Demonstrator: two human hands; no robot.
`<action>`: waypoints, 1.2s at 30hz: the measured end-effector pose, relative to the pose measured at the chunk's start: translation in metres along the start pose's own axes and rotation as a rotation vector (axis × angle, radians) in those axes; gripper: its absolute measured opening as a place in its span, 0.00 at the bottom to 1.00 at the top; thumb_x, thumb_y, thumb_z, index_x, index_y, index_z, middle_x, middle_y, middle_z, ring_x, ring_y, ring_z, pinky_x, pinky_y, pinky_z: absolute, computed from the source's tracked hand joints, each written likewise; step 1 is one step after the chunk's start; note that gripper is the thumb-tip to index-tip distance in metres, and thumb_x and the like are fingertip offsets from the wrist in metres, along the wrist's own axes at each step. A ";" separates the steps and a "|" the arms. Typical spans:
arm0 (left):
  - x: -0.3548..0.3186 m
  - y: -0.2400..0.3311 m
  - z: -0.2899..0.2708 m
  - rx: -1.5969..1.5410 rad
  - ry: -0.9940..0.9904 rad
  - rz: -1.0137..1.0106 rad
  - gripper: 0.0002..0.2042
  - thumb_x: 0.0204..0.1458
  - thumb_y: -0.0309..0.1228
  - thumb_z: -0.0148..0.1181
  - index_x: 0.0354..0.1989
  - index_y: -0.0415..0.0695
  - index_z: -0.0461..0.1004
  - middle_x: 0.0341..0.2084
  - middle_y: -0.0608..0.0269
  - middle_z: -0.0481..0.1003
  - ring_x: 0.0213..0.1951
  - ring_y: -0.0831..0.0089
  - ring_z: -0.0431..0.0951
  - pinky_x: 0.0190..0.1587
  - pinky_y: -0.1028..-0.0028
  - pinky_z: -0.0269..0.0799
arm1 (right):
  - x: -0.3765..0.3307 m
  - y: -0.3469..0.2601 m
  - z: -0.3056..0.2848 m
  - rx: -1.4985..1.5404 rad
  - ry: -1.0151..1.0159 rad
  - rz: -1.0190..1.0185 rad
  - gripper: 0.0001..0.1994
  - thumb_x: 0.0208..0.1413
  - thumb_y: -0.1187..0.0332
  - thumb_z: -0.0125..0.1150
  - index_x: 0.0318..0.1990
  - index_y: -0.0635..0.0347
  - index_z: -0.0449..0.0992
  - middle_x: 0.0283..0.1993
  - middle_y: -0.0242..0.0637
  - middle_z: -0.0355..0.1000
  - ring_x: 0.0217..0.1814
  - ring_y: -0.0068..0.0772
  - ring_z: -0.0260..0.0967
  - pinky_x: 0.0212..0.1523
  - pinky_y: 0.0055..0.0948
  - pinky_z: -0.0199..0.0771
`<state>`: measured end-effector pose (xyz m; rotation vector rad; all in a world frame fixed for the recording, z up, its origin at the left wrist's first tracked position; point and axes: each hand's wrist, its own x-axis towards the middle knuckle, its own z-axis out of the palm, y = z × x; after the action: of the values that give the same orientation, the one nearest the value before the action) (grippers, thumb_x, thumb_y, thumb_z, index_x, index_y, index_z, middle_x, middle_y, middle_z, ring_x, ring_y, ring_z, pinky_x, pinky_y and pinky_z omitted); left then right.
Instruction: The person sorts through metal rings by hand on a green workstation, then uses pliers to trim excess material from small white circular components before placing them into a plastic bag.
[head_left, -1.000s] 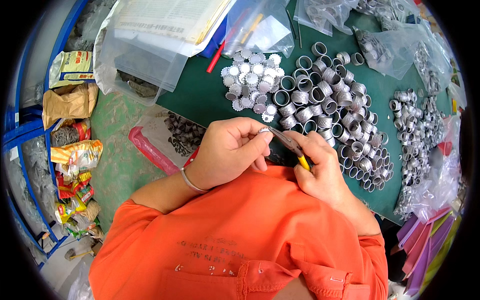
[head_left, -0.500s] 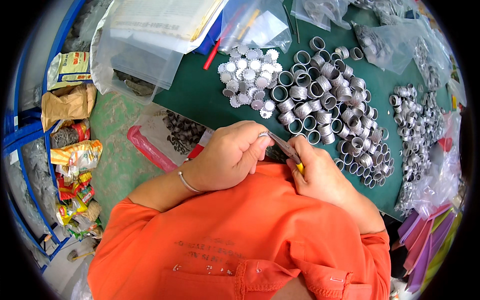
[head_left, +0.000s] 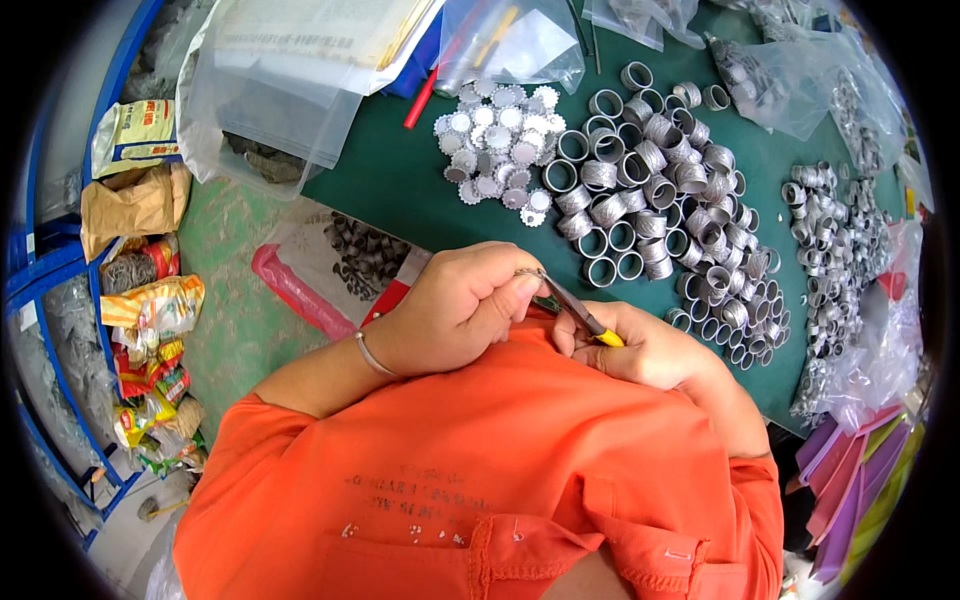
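My left hand (head_left: 462,312) is closed, with thumb and forefinger pinching a small metal piece (head_left: 528,272) that is mostly hidden. My right hand (head_left: 632,345) grips a pair of pliers (head_left: 578,311) with yellow on the handle. The jaws of the pliers meet the metal piece at my left fingertips; I cannot tell whether they are clamped on it. Both hands are held close to my orange shirt, at the near edge of the green table (head_left: 395,165). Beyond them lie a heap of scalloped silver discs (head_left: 497,140) and a larger pile of grey metal rings (head_left: 650,185).
More rings (head_left: 835,260) are heaped at the right beside clear plastic bags (head_left: 780,95). A red pen (head_left: 421,102) and papers in plastic (head_left: 290,60) lie at the far left. Below the table edge is an open bag of dark parts (head_left: 355,260). Blue shelving (head_left: 50,265) stands left.
My right hand has turned and shifted slightly right and down, swinging the pliers' handle with it. My left hand has stayed nearly in place, still pinching the small piece.
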<state>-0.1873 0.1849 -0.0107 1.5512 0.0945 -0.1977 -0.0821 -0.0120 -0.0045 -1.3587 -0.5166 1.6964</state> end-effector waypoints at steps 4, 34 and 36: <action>0.003 0.004 -0.001 -0.116 0.004 -0.115 0.11 0.60 0.28 0.42 0.34 0.34 0.70 0.18 0.69 0.66 0.16 0.86 0.63 0.21 0.82 0.65 | -0.001 -0.006 0.001 -0.051 0.095 0.021 0.06 0.49 0.78 0.50 0.35 0.59 0.66 0.31 0.29 0.62 0.34 0.21 0.57 0.36 0.22 0.60; 0.004 0.006 0.004 -0.148 0.112 -0.131 0.12 0.61 0.28 0.42 0.44 0.34 0.70 0.21 0.68 0.67 0.19 0.85 0.66 0.25 0.82 0.70 | -0.006 -0.007 0.010 -0.586 0.617 -0.322 0.21 0.36 0.81 0.52 0.44 0.65 0.72 0.31 0.47 0.66 0.35 0.48 0.67 0.37 0.36 0.69; 0.004 0.006 0.003 -0.133 0.105 -0.106 0.12 0.61 0.28 0.42 0.44 0.34 0.71 0.21 0.69 0.67 0.19 0.85 0.66 0.25 0.82 0.69 | -0.005 -0.005 0.009 -0.528 0.574 -0.349 0.17 0.38 0.80 0.52 0.41 0.67 0.71 0.30 0.47 0.67 0.34 0.49 0.68 0.36 0.36 0.69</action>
<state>-0.1825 0.1819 -0.0054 1.4243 0.2677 -0.1895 -0.0886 -0.0114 0.0052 -1.9058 -0.8338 0.8514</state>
